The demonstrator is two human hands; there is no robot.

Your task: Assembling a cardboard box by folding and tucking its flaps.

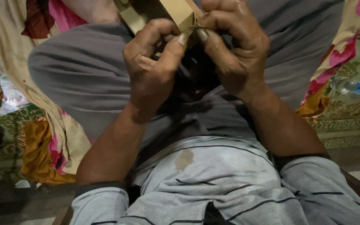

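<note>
Both my hands are up over my lap, pinching the same folded tan cardboard piece [176, 14]. My left hand [153, 71] has its fingers curled shut on the lower edge, and my right hand [230, 46] grips the corner just beside it, thumbs nearly touching. Well off to my right, a clear plastic bottle [348, 87] lies on the patterned cloth [355, 112].

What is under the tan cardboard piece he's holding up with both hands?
Under the tan cardboard piece, held by the left hand and right hand, lie grey trousers. The hands cover the cardboard's lower edge.
</note>
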